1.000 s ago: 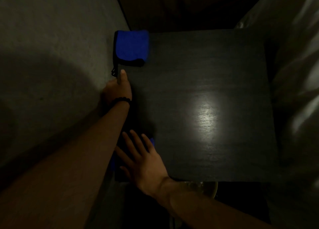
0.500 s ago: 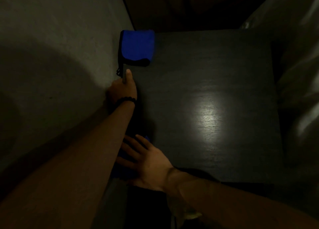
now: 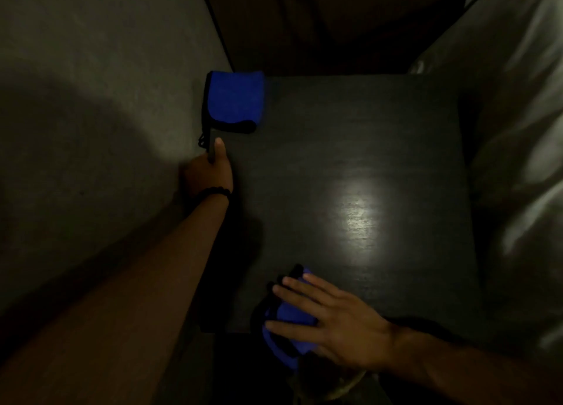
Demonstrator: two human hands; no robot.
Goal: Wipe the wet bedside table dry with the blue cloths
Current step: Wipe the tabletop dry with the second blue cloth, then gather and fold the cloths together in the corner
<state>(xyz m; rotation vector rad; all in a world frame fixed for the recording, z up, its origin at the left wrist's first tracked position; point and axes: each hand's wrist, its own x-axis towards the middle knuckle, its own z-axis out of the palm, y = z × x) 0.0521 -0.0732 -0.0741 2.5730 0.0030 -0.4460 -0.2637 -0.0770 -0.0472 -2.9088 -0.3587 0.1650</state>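
Head view: I see both hands on the dark bedside table (image 3: 350,148), one blue cloth under each end of its left side

At lower centre my right hand (image 3: 332,316) lies flat with fingers spread and straight, pressing a blue cloth (image 3: 289,316) onto the table's near edge, part of the cloth hanging past that edge. At centre left my left hand (image 3: 210,173) clasps the table's left edge, thumb lying on top and fingers curled out of sight below; a dark beaded bracelet (image 3: 213,192) circles that wrist. A second blue cloth (image 3: 234,98), folded with a black border, sits on the table's upper left corner, just beyond the thumb. A bright glare patch marks the tabletop at centre right
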